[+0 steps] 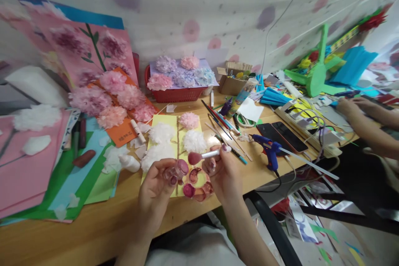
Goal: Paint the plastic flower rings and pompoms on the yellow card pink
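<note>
My left hand is closed around a small clear pot with pink colour at its mouth. In my right hand is a makeup brush, its pink bristles pointing left, close to the pot. Below and between the hands shows a palette of round wells in pink and reddish brown; whether a hand supports it I cannot tell. Under it lies a yellow card bearing white paper flowers and a pink paper flower.
A blue glue gun and phones lie to the right, near a power strip. A white bottle and coloured papers are left. Behind stands a red basket. Another person's hands are far right.
</note>
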### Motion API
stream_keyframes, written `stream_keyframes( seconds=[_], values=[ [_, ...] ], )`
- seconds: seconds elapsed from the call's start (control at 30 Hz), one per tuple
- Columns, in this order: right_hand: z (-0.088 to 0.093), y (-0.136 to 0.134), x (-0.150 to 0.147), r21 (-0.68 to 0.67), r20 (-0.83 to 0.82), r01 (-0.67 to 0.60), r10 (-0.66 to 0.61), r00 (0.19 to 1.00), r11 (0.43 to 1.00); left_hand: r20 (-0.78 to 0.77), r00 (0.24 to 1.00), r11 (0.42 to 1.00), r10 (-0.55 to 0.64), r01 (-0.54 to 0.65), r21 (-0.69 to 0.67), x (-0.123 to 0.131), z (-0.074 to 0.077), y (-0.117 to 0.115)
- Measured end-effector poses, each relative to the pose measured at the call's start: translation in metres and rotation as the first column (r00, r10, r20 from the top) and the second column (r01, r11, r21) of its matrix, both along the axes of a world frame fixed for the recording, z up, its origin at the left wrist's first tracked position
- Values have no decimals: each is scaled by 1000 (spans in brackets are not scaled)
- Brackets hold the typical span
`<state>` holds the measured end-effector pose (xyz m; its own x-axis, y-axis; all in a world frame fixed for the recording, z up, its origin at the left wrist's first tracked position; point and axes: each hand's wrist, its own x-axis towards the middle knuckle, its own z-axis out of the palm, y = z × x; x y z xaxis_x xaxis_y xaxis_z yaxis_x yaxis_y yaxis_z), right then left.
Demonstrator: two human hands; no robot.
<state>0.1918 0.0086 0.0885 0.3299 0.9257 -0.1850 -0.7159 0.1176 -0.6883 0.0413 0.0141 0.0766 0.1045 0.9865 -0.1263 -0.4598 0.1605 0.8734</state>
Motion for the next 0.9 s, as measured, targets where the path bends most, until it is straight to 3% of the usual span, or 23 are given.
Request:
stream_keyframes(
  seconds=[0.17, 0.27, 0.4, 0.5, 0.67, 0.83, 0.9],
  values=[
    [-6, -1, 2, -42, -150, -167, 159, 976, 985, -133, 985, 968, 113, -79, 239, -3, -9, 1],
    [-12, 1, 3, -70, -197, -124, 108, 974, 990, -211, 950, 891, 228, -116, 439, -5, -7, -1],
    [-17, 0, 3, -89, -118, -118, 107, 987, 989, -362, 887, 803, 286, -16, 596, -12, -3, -3],
    [-17, -1, 4, -116, -121, -209, 195, 973, 971, -439, 844, 796, 309, 24, 605, -16, -2, -2],
    [-18, 3, 4, -149, -125, -78, 59, 990, 986, -458, 861, 851, 221, 59, 522, -17, -4, -2],
    [-21, 3, 8, -175, -190, -243, 209, 959, 954, -461, 858, 863, 226, 43, 503, -17, -5, 0],
    [-21, 3, 8, -189, -228, -219, 174, 958, 957, -461, 860, 866, 220, 46, 498, -17, -6, 1]
  ],
)
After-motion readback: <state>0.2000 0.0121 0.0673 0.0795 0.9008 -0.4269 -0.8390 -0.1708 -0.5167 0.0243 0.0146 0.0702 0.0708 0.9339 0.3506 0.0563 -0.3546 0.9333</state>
